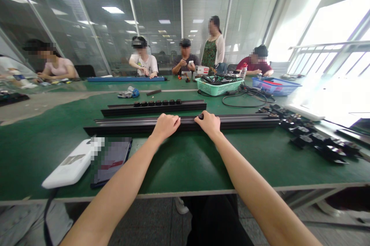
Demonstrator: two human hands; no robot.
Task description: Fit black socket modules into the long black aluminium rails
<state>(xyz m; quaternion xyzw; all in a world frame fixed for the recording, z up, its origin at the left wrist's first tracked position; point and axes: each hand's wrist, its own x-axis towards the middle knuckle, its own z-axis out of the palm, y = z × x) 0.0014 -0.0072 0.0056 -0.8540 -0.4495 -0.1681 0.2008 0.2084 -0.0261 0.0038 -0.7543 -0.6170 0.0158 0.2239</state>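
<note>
A long black metal rail (245, 123) lies crosswise on the table in front of me. My left hand (165, 125) is closed over the rail left of its middle, knuckles up. Just to the right, my right hand (210, 123) pinches a small dark part (200, 116) against the top of the rail; the fingers cover most of it. Behind lies a shorter black rail (156, 108), with several small black pieces (158, 103) standing in a row along it.
Many loose black parts (303, 134) spread over the right side. A white device (69, 165) and a phone (112, 161) lie at the front left. Farther back are a green basket (218, 89), a blue basket (279, 88), a cable (245, 105) and gloves (129, 92). People sit across the table.
</note>
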